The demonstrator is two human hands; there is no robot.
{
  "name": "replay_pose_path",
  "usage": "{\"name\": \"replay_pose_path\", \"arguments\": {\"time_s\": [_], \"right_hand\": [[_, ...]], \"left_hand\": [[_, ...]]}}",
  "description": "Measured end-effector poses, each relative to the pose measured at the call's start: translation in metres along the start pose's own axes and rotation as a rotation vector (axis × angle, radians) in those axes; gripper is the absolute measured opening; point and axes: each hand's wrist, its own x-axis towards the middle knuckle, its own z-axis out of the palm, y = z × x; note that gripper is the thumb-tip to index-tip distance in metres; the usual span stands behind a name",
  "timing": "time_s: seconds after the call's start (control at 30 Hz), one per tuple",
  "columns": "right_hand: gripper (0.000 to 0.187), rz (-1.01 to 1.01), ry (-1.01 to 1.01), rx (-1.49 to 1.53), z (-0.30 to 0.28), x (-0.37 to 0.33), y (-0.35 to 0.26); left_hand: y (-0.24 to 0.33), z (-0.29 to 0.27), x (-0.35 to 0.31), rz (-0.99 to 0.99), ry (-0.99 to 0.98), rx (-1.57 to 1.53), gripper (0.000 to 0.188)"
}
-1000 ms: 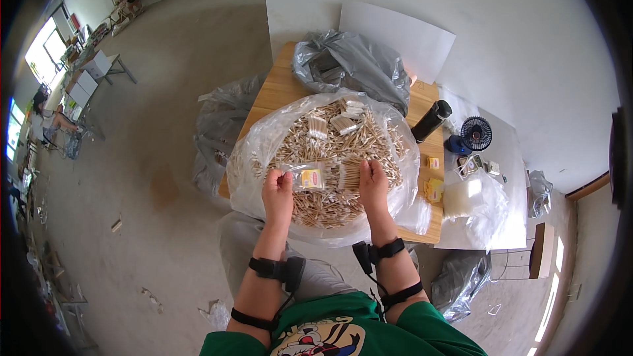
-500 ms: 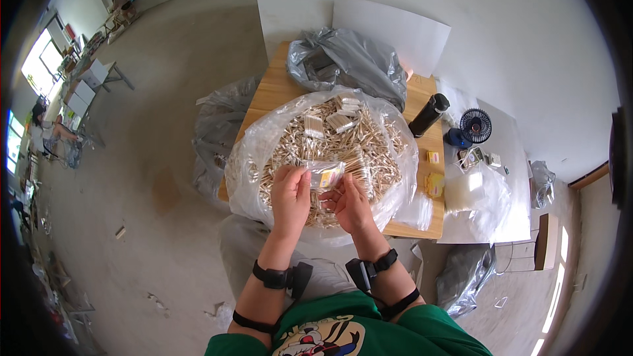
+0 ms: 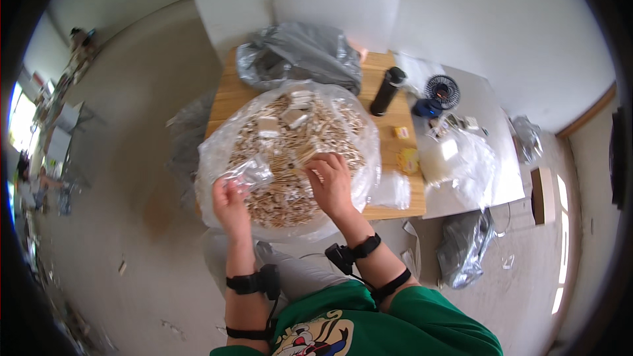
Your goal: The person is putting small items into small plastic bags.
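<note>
A small clear plastic bag point(image 3: 254, 173) is pinched in my left hand point(image 3: 231, 206), over the left part of a large heap of cotton swabs point(image 3: 280, 206). The heap fills a big translucent plastic bag point(image 3: 212, 151) with its mouth spread wide. My right hand point(image 3: 331, 184) is at the right of the heap, its fingers bent and closed around some swabs; the fingertips are partly hidden. At the heap's far side lie a few neat packs of swabs point(image 3: 268, 126).
The wooden table point(image 3: 221, 102) also bears a grey plastic bag point(image 3: 300, 59), a black bottle point(image 3: 388, 91), yellow cards point(image 3: 407, 160) and flat clear bags point(image 3: 392, 190). A small fan point(image 3: 442, 92) and a plastic bundle point(image 3: 461, 165) occupy a side table. Other people sit far left.
My hands have moved apart. The left carried the small bag leftward, and the right let go of it and reached to the swabs. The view has shifted, and the bag's yellow patch no longer shows.
</note>
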Motion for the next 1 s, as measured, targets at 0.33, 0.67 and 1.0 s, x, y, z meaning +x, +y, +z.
{"name": "replay_pose_path", "arguments": {"time_s": [0.33,0.67,1.0], "right_hand": [[0.009,0.757,0.52,0.417,-0.104,-0.028,0.147],[0.02,0.797,0.025,-0.679,-0.13,-0.081,0.285],[0.02,0.769,0.082,0.924,-0.139,-0.066,0.095]], "left_hand": [[0.011,0.004,-0.012,-0.392,-0.147,-0.465,0.035],[0.021,0.059,-0.051,-0.531,-0.414,-0.524,0.033],[0.028,0.141,-0.111,-0.29,-0.74,-0.163,0.026]]}}
